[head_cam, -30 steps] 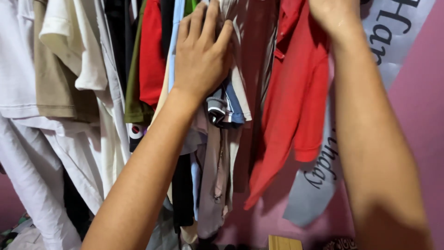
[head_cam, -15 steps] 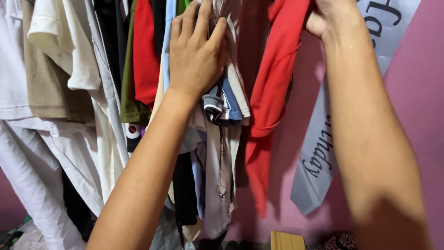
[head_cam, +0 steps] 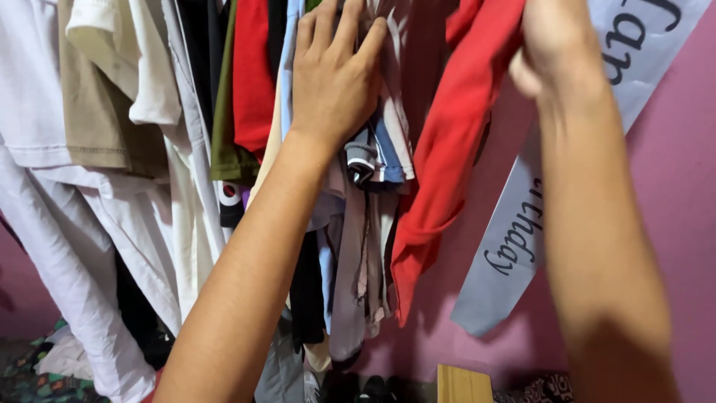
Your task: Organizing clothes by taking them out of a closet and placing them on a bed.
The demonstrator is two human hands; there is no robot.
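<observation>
1. Nearest to us, the two bare forearms reach up and away. The left hand (head_cam: 333, 78) lies flat with its fingers spread, pressed against a packed bunch of hanging clothes (head_cam: 365, 172) in grey, blue and beige cloth. It grips nothing; it just bears on the bunch.
2. The right hand (head_cam: 556, 45) is up at the top edge, clenched around the upper part of a red cotton shirt (head_cam: 447, 160). The grip itself is partly cut off by the frame, but the red cloth runs straight up into the fist.
3. Here's the relation that counts: the red shirt hangs below and to the left of the right hand, its long axis slanting down towards the left hand's wrist. It sits just beside the pressed bunch, between the two hands, and the right hand is the one on it.
4. Left of the left hand hang a second red garment (head_cam: 252, 75), an olive one (head_cam: 224, 142), a tan one (head_cam: 93, 112) and white shirts (head_cam: 45, 89).
5. Behind the right arm, a pale grey sash with dark lettering (head_cam: 507, 254) hangs slantwise against the pink wall (head_cam: 671, 186).
6. Far below, a wooden block (head_cam: 462, 384) and patterned cloth (head_cam: 30, 366) lie at floor level.
</observation>
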